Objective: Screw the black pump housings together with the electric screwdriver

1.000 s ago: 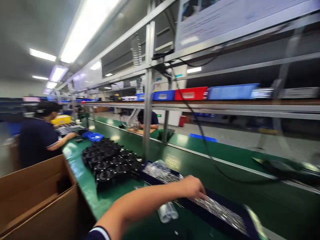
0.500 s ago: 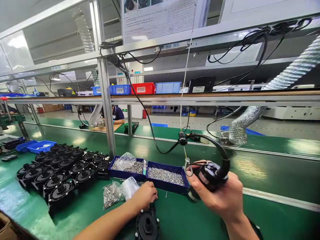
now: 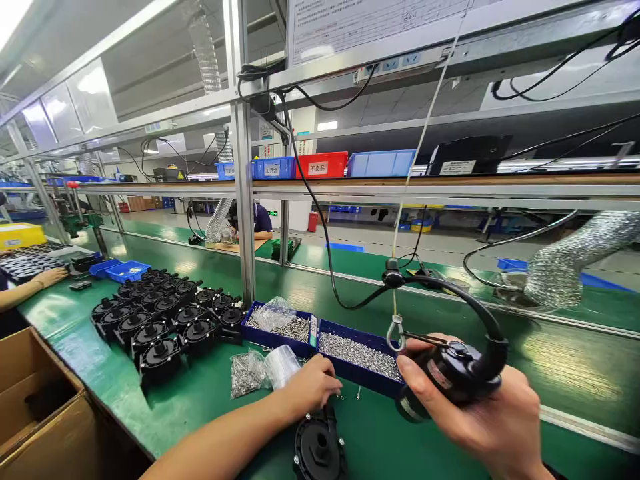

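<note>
My right hand [image 3: 480,417] is wrapped round a black electric screwdriver [image 3: 450,377] that hangs from a white cord and trails a black cable. My left hand [image 3: 313,387] is closed, fingers curled down at the top edge of a round black plastic part [image 3: 317,450] lying on the green mat; what the fingertips pinch is too small to make out. Just beyond the hands stand two blue trays [image 3: 327,330] filled with small silver screws. Clear bags of screws [image 3: 260,370] lie left of my left hand.
Several black round parts [image 3: 165,317] are grouped on the green bench at left. A cardboard box [image 3: 37,407] stands at the lower left. Another person's hand [image 3: 47,277] rests at far left. A steel post [image 3: 245,213], shelf bins [image 3: 320,163] and a silver duct hose [image 3: 575,257] lie ahead.
The view swung from the left of the line back to the bench in front. My right hand came into view holding the screwdriver; my left hand moved from the screw tray down to the black part.
</note>
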`<state>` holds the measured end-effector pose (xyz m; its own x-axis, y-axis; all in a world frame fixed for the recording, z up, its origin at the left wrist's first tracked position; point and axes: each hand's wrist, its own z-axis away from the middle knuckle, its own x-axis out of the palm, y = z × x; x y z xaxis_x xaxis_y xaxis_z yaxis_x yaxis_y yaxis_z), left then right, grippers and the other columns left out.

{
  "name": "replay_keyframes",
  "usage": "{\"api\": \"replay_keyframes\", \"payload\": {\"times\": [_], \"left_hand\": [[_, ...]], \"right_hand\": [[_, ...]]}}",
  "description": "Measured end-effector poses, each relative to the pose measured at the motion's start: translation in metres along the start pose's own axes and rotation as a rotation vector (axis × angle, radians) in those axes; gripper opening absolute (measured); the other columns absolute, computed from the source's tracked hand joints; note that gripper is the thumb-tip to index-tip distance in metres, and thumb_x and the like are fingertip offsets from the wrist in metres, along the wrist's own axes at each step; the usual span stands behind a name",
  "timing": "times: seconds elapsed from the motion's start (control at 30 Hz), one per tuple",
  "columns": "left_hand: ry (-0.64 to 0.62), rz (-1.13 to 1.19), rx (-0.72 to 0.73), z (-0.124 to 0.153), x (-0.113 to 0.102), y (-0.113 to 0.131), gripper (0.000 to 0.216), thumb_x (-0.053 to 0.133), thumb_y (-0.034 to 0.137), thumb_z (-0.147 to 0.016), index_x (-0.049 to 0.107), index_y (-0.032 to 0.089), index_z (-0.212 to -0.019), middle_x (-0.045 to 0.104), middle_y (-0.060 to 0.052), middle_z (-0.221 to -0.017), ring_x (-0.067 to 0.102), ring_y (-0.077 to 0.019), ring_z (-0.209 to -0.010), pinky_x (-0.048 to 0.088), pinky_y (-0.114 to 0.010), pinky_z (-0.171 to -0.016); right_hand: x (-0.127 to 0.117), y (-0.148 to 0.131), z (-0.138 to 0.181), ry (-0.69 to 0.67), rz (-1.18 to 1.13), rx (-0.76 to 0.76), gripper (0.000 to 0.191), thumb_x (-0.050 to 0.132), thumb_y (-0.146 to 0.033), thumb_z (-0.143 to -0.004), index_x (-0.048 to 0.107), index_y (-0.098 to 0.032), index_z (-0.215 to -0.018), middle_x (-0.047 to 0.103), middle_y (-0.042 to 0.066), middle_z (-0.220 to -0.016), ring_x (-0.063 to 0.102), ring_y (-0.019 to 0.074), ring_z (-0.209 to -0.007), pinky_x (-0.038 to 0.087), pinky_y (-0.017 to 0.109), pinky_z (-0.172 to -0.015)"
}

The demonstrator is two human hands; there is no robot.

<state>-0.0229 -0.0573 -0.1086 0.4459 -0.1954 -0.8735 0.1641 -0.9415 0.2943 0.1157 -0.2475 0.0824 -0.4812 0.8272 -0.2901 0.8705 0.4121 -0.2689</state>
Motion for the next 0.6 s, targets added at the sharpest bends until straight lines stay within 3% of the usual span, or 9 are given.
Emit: {"api": "replay_keyframes", "payload": {"times": [0.13,0.27,0.4,0.5,0.6], "left_hand": [[0.086,0.205,-0.176,0.011,-0.035,0.009,0.015,0.067,0.021,-0.089,0.08,0.019,-0.097,0.071,-0.007,-0.089,0.062,-0.0189,-0.087,0.045,-0.028,-0.078],[-0.084,0.435,-0.525,0.036,-0.062,0.009,0.017,0.088,0.028,-0.066,0.079,0.016,-0.075,0.069,0.0,-0.065,0.062,-0.0157,-0.064,0.04,-0.024,-0.058],[-0.251,0.681,-0.779,0.059,-0.055,0.001,0.023,0.086,0.03,-0.062,0.069,0.015,-0.066,0.062,0.003,-0.054,0.056,-0.0132,-0.047,0.041,-0.024,-0.047],[-0.419,0.912,-0.786,0.064,-0.044,-0.005,0.03,0.082,0.038,-0.067,0.063,0.015,-0.064,0.061,0.001,-0.053,0.057,-0.0138,-0.044,0.046,-0.024,-0.044],[-0.507,1.013,-0.748,0.063,-0.043,-0.007,0.033,0.08,0.041,-0.069,0.059,0.016,-0.067,0.061,0.0,-0.053,0.06,-0.0148,-0.043,0.047,-0.024,-0.041]], "right_hand": [[0.003,-0.004,0.0,-0.025,-0.062,-0.013,0.02,0.073,-0.021,-0.082,0.061,-0.023,-0.066,0.071,0.001,-0.07,0.068,0.0187,-0.063,0.053,0.027,-0.06],[0.01,-0.008,0.0,-0.028,-0.129,0.046,0.016,0.072,-0.023,-0.082,0.062,-0.022,-0.07,0.07,0.001,-0.071,0.066,0.0179,-0.061,0.052,0.028,-0.061],[0.022,-0.009,-0.001,-0.078,-0.17,0.05,0.017,0.071,-0.026,-0.084,0.061,-0.022,-0.07,0.067,-0.001,-0.068,0.059,0.014,-0.053,0.049,0.027,-0.056],[0.03,-0.006,0.0,-0.127,-0.165,0.026,0.026,0.071,-0.027,-0.084,0.055,-0.021,-0.064,0.067,-0.001,-0.069,0.061,0.0131,-0.054,0.049,0.025,-0.056],[0.034,-0.006,0.0,-0.151,-0.154,0.013,0.029,0.071,-0.024,-0.083,0.052,-0.021,-0.061,0.068,0.0,-0.07,0.064,0.0139,-0.058,0.05,0.025,-0.057]]}}
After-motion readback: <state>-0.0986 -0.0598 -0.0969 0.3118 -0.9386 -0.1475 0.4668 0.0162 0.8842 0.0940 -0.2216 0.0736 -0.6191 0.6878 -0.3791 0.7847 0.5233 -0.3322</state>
